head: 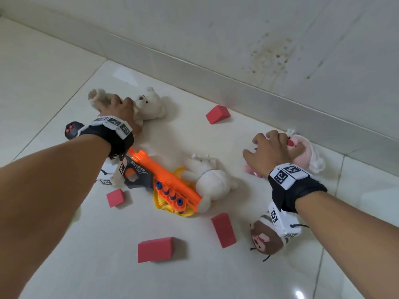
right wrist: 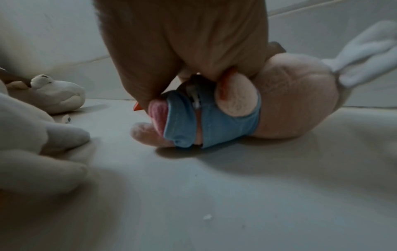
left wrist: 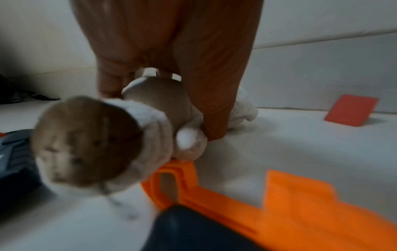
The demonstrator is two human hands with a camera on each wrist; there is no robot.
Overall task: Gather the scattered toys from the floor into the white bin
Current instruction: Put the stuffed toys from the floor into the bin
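Pink plush (head: 306,152) half hidden under right hand (head: 268,152); blurred orange blaster (left wrist: 300,212) cut by frame edge.

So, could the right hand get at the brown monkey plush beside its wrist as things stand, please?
Probably not right away: the right hand already holds the pink plush, so its grip is taken. The brown monkey plush lies uncovered on the floor just under that wrist, with nothing blocking it once the hand is free.
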